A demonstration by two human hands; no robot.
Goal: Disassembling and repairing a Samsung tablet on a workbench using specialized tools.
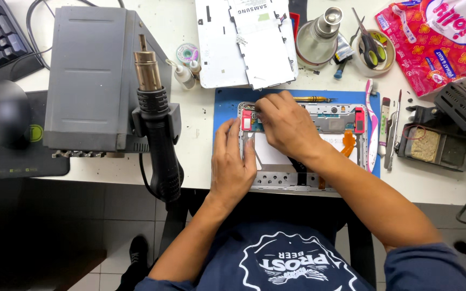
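An opened tablet frame (334, 119) with exposed circuit boards and an orange flex cable lies on a blue mat (225, 102) at the table's front edge. My left hand (233, 161) rests flat on the frame's left side, fingers spread. My right hand (286, 124) reaches across to the frame's top left corner, fingertips pinched at a small part there; what they grip is hidden. A yellow-handled screwdriver (311, 99) lies just beyond the frame.
A grey hot-air station (90, 75) with its black nozzle wand (157, 124) stands left. The white tablet back cover (244, 43) lies behind the mat. Scissors in a cup (372, 49), tweezers (392, 129), a soldering-tip stand (438, 145) and a red packet (424, 46) sit right.
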